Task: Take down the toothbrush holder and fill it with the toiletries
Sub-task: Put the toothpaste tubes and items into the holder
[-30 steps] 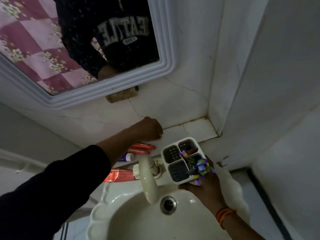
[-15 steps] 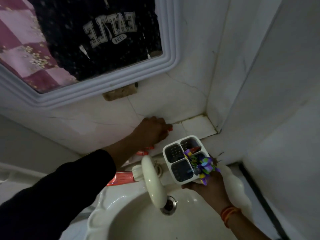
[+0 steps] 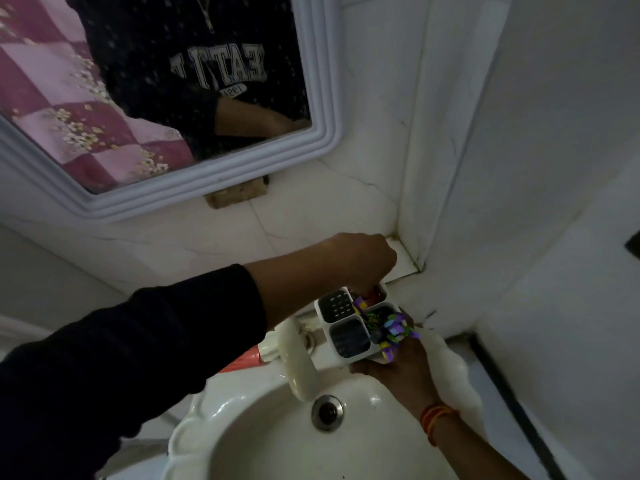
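**Left hand over the holder's back compartment**

An orange-red tube (image 3: pixel 242 362) lies on the basin ledge under the left forearm. The left hand (image 3: pixel 360 261), fingers curled downward, reaches into the far compartment of the white toothbrush holder (image 3: pixel 346 327), apparently lowering something red, though I cannot tell its grip. The right hand (image 3: pixel 398 362) clasps the holder from below beside the tap (image 3: pixel 298 362). Purple-handled items (image 3: pixel 391 330) stand upright in its right compartment.
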The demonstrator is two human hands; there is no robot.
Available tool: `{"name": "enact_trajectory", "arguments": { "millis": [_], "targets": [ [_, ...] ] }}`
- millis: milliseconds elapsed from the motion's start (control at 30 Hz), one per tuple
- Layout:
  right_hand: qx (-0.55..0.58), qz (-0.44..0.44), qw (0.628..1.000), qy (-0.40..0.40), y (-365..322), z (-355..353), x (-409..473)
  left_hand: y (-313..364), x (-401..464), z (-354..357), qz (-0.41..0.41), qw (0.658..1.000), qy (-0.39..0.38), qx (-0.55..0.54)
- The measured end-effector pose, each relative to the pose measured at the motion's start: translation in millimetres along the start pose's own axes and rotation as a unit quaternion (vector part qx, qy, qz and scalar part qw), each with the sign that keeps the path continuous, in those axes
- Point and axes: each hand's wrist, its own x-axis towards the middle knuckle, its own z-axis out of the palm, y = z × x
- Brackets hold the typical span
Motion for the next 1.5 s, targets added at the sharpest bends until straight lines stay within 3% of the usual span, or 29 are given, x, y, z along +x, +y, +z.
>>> {"name": "enact_trajectory", "arguments": {
  "millis": [133,267,333,500,700,900,1000,1133,1233,1333,1500],
  "targets": [
    [0.012,-0.016,1.000,-0.001,3,-2,0,-10,-6,1,0.006,0.991,0.003,-0.135],
    [0.021,-0.030,0.999,-0.009,5,-2,0,-45,-31,10,-0.032,0.931,0.028,-0.362],
    [0.016,-0.035,0.999,-0.002,7,-2,0,-65,-39,28,-0.067,0.917,0.052,-0.390],
    [-0.008,-0.001,1.000,0.017,20,-2,0,-97,-52,89,-0.132,0.973,-0.011,-0.189],
    [-0.028,0.010,0.999,0.033,16,1,-1,-109,-48,142,-0.167,0.972,-0.056,-0.153],
    [-0.042,0.020,0.998,0.034,18,1,-2,-120,-34,160,-0.124,0.987,-0.046,-0.089],
    [-0.043,0.026,0.998,0.033,14,1,-2,-119,-32,166,-0.110,0.990,0.003,-0.088],
    [-0.033,0.028,0.999,0.027,12,0,-2,-110,-39,143,-0.079,0.983,0.110,-0.120],
    [-0.013,0.019,0.999,0.025,9,0,-3,-95,-52,93,-0.056,0.986,0.130,-0.087],
    [0.031,0.037,0.999,0.015,10,0,-3,-70,-70,38,-0.066,0.990,0.111,-0.057],
    [0.056,0.047,0.997,-0.003,19,-2,0,-18,-82,-2,-0.084,0.996,0.013,-0.041]
  ]
}}
